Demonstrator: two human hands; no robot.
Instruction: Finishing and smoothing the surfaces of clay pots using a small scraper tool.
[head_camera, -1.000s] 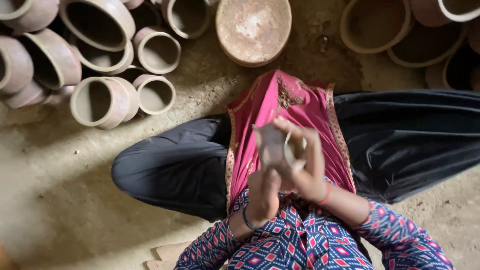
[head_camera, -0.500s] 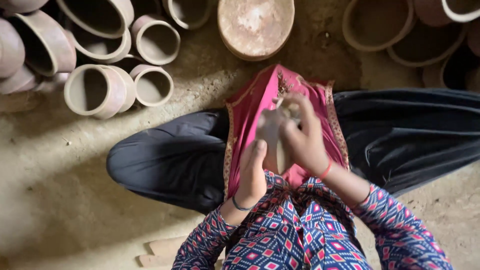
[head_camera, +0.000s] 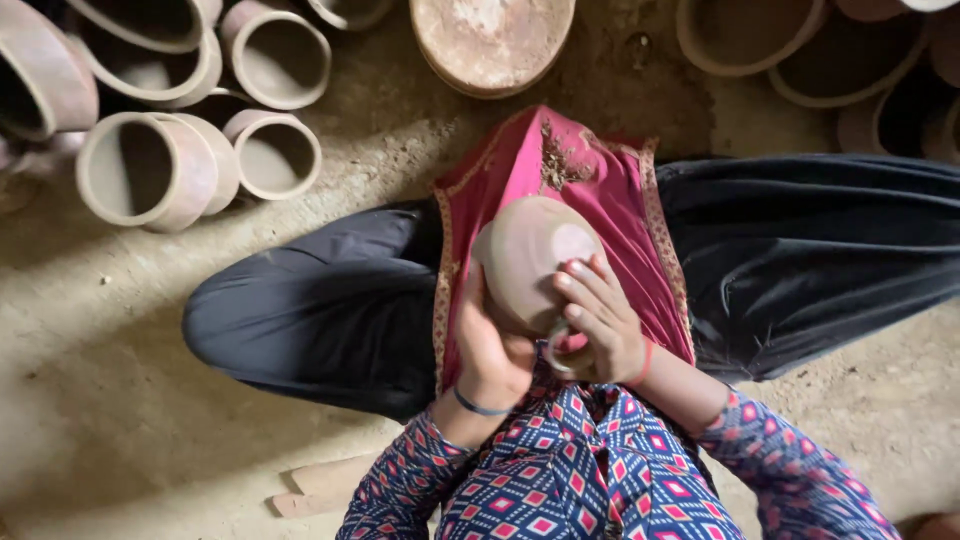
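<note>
I sit cross-legged on an earthen floor with a pink cloth (head_camera: 590, 170) draped over my lap. A small unfired clay pot (head_camera: 527, 258) is held above the cloth, its rounded bottom turned up toward me. My left hand (head_camera: 490, 350) cups the pot from the left and below. My right hand (head_camera: 600, 320) rests its fingers on the pot's right side, and the pot's rim shows under the palm. Both wrists wear thin bangles.
Several open clay pots (head_camera: 150, 165) lie on their sides at the upper left. A round clay lid or dish (head_camera: 490, 40) sits at the top centre. More pots (head_camera: 800, 50) crowd the upper right. A flat wooden piece (head_camera: 325, 480) lies by my left elbow.
The pot has been turned in my hands, so its rounded bottom now faces up instead of its edge. Both hands shifted slightly lower on it.
</note>
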